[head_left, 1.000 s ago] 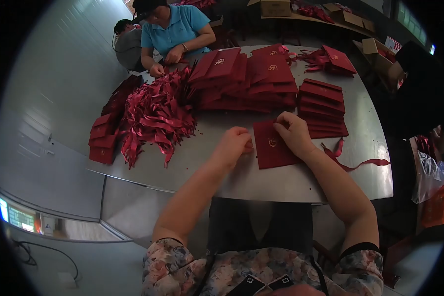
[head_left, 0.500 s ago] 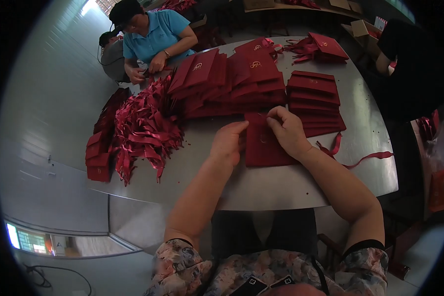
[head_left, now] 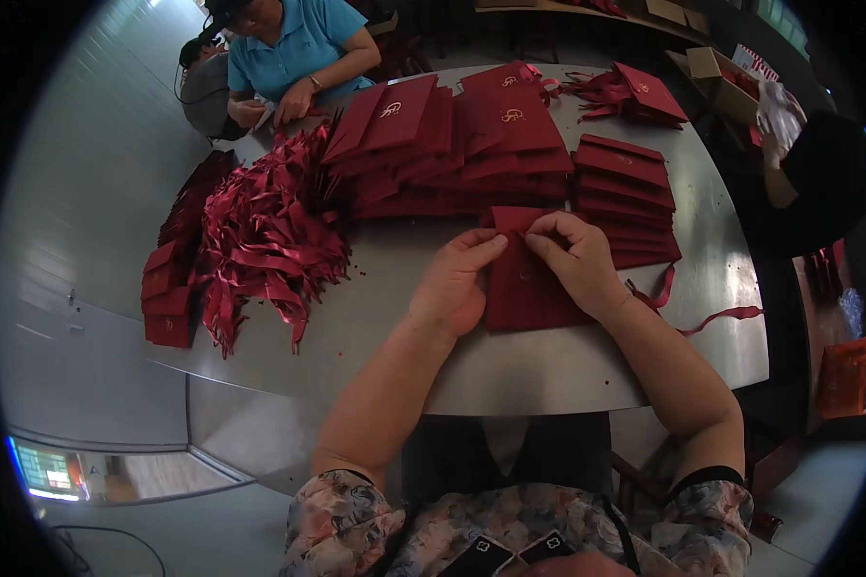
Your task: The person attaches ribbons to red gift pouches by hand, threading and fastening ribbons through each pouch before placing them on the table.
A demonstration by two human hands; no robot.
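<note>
A flat red gift bag [head_left: 531,300] lies on the metal table in front of me, its upper part raised between my hands. My left hand [head_left: 455,287] is at its upper left, thumb and forefinger closed on the edge. From the right, my right hand [head_left: 583,262] pinches near the top middle of the bag; what sits between those fingertips is too small to make out. A loose red ribbon [head_left: 717,317] trails over the table beside my right wrist.
Piles of red bags with gold logos [head_left: 512,117] stand behind, another stack [head_left: 625,197] to the right. A heap of red ribbons [head_left: 269,226] lies left. Across the table [head_left: 510,380], a person in a blue shirt [head_left: 303,53] works; at right, another arm holds clear plastic [head_left: 781,115].
My left thumb and forefinger have come rightward onto the bag's upper edge. My right hand stays pinched near its top. The view has shifted slightly; clear plastic now shows at the right-hand person.
</note>
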